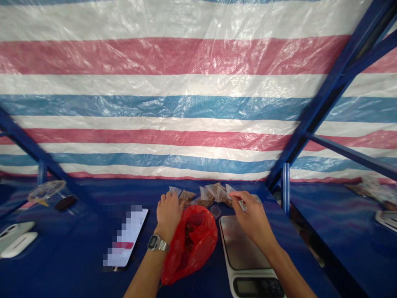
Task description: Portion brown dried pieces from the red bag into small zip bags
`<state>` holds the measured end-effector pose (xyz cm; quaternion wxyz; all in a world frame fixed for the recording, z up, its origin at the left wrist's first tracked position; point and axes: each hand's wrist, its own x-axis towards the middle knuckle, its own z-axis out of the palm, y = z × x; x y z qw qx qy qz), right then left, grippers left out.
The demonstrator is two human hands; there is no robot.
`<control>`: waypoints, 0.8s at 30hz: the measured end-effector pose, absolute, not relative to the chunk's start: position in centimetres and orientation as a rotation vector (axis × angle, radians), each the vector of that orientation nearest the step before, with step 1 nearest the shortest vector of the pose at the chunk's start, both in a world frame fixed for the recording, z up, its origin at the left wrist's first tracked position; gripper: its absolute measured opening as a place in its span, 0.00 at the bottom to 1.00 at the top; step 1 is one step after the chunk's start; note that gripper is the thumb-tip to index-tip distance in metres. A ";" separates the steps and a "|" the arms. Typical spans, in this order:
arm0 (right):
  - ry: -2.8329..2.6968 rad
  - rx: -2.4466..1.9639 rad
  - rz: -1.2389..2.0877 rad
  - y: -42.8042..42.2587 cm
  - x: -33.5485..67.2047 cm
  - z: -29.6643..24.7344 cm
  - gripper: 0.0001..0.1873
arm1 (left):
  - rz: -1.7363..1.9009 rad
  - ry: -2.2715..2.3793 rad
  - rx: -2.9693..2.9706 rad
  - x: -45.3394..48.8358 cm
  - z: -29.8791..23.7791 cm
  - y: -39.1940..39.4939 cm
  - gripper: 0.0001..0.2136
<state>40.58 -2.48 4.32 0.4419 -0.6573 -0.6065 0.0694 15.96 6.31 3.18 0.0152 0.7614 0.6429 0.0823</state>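
Observation:
My left hand [169, 211], with a metal watch on its wrist, reaches beside an open red plastic bag [198, 244] holding dark bits. Its fingers lie stretched over a small clear bag [175, 190], their tips partly hidden. On the right, my right hand [251, 215] is above the far end of a kitchen scale [242, 244]. Its thumb and forefinger pinch the edge of a small zip bag [229, 189]; the other fingers curl. Between the hands lie several small clear bags [203, 202] of brown bits. A little round clear lid or cup [215, 212] sits near the scale.
A phone [128, 240] with a lit screen lies left of my left arm. Farther left are a white case [19, 245] and a clear plastic container [46, 191]. Blue metal posts [325, 95] slant along the right. A striped sheet [186, 107] hangs behind the blue tabletop [83, 248].

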 end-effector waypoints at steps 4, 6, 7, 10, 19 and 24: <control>-1.514 -1.615 0.176 -2.5 40.4 4.1 0.12 | 0.320 1.942 2.321 16.4 2.3 6.4 0.12; -1.515 -1.605 0.172 -2.5 40.3 4.2 0.12 | 0.369 1.954 2.325 16.3 2.7 6.8 0.12; -1.515 -1.598 0.172 -2.5 40.2 4.4 0.12 | 0.439 1.953 2.307 16.2 3.2 6.9 0.12; -1.552 -1.520 0.189 -2.9 39.2 5.3 0.11 | 0.850 1.818 2.038 16.2 5.3 7.0 0.10; -1.892 -1.310 0.058 -5.1 33.4 6.1 0.13 | 1.182 1.132 1.415 18.4 6.1 0.1 0.14; -1.716 -1.343 -0.126 -4.6 33.2 5.5 0.06 | 1.111 1.203 1.552 17.3 6.1 -0.7 0.12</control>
